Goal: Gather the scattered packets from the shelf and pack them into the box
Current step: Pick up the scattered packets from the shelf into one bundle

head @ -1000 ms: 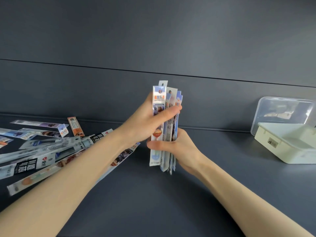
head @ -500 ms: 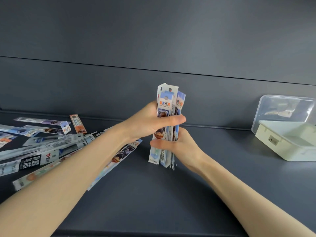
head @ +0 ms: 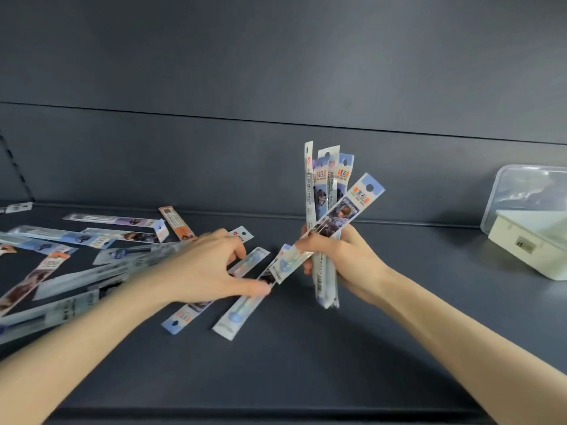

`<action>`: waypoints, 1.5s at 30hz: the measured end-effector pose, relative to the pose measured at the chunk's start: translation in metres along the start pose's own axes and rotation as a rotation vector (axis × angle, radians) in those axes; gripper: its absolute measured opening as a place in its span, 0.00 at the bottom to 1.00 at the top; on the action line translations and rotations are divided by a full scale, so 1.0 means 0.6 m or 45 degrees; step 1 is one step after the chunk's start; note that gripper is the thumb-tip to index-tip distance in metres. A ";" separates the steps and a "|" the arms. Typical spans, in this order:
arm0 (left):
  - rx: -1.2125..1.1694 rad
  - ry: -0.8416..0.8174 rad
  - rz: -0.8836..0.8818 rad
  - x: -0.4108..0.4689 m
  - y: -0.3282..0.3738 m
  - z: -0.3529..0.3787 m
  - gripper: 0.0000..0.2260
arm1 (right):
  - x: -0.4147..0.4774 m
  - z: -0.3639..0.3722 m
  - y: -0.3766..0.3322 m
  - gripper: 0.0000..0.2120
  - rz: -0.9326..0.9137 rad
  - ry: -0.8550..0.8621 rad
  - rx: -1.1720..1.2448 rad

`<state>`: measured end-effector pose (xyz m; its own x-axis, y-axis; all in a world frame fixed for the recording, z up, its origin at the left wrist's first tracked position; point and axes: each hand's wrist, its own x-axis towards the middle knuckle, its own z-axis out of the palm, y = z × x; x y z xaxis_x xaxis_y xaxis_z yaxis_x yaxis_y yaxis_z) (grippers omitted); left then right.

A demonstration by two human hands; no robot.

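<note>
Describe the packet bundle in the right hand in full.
The bundle is several long, narrow packets of glossy plastic, white and pale blue with orange labels and hang holes on top. It stands roughly upright above the shelf, gripped low by the right hand. One packet splays out diagonally to the right.

Head view, forward-down, over shelf (head: 306, 363)

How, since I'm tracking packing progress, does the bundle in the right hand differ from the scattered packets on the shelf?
The bundle stands roughly upright in the right hand; the scattered packets lie flat on the shelf. The bundle is bunched together, one packet tilting out; the scattered packets spread at many angles. Both are long, narrow sleeves, outside the box.
</note>
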<state>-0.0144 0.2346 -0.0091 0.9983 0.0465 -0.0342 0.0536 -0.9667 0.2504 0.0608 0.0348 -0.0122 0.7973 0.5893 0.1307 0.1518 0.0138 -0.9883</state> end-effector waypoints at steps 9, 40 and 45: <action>-0.108 -0.010 0.113 0.006 -0.035 0.000 0.26 | 0.011 0.066 0.002 0.04 0.095 0.202 0.066; -1.449 0.162 0.054 0.009 -0.134 -0.033 0.06 | 0.127 0.180 -0.006 0.01 -0.072 0.535 0.363; -1.465 0.481 -0.033 0.014 -0.153 -0.045 0.06 | 0.123 0.174 -0.002 0.01 -0.027 0.537 0.385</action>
<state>-0.0103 0.3302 -0.0065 0.9296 0.3188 0.1850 -0.1308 -0.1838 0.9742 0.0582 0.1626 -0.0095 0.9714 0.2108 0.1093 0.0442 0.2916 -0.9555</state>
